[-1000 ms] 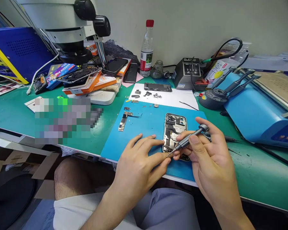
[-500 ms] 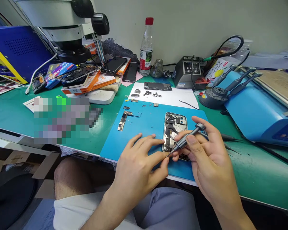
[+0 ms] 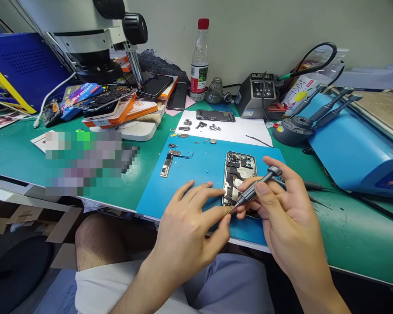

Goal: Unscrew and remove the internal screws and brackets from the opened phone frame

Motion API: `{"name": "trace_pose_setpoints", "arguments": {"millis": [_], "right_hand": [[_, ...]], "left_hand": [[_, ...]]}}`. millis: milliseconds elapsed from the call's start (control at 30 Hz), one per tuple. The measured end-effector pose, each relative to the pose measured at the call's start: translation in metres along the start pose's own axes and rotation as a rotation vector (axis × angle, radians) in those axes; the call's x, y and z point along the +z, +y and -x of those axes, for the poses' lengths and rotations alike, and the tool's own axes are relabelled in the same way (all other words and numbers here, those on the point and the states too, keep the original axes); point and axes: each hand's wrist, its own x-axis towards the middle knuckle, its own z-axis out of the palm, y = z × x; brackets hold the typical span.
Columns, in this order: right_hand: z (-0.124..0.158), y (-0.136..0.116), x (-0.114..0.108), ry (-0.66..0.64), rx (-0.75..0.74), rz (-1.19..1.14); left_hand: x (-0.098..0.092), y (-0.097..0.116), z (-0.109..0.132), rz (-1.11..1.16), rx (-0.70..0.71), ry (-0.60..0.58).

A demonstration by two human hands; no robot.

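Observation:
My right hand (image 3: pixel 286 218) is wrapped around a dark grey precision screwdriver (image 3: pixel 249 194), one finger resting near its cap. The tool slants down to the left. Its thin tip meets the pinched thumb and index finger of my left hand (image 3: pixel 193 222); whatever lies between those fingertips is too small to make out. The other left fingers reach toward an opened phone housing (image 3: pixel 231 174) with its inner parts bare. This housing lies on a blue mat (image 3: pixel 190 187), partly covered by both hands. Left of it on the mat is a phone logic board (image 3: pixel 167 165).
Small parts and a phone screen (image 3: pixel 216 115) lie on white paper (image 3: pixel 239 128). Behind stand a water bottle (image 3: pixel 199 65) and a soldering station (image 3: pixel 257 96). A microscope (image 3: pixel 96 52) overhangs stacked phones and boxes at left. A tool holder (image 3: pixel 293 129) stands at right.
The view has shifted slightly. Both hands and the screwdriver keep nearly the same pose at the bottom edge of the phone housing.

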Motion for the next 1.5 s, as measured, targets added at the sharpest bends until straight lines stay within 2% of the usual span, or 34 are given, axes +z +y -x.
{"name": "trace_pose_setpoints", "arguments": {"millis": [233,533,933,1133,1267,1333,1400,1500], "right_hand": [[-0.004,0.006,-0.006,-0.048,-0.060,0.050],[-0.003,0.007,-0.009,-0.084,-0.062,0.077],[0.001,-0.004,0.000,0.008,0.056,0.001],[-0.003,0.006,-0.008,-0.087,-0.063,0.064],[-0.002,0.000,-0.011,-0.018,-0.054,0.038],[-0.001,-0.007,-0.012,0.083,-0.109,0.072],[0.001,-0.013,-0.015,0.190,-0.280,0.208],[0.002,-0.014,-0.021,0.186,-0.578,0.418]], "left_hand": [[-0.003,-0.003,0.002,-0.001,0.016,-0.054],[-0.002,-0.003,0.003,0.001,0.017,-0.054],[-0.001,-0.003,0.002,-0.008,0.021,-0.037],[-0.002,-0.002,0.002,-0.004,0.016,-0.051],[-0.003,0.000,0.001,0.014,0.002,-0.035],[-0.003,0.000,0.001,0.011,-0.001,-0.042],[-0.003,0.000,0.001,0.002,0.007,-0.053],[-0.002,-0.001,0.001,-0.015,0.028,-0.065]]}}
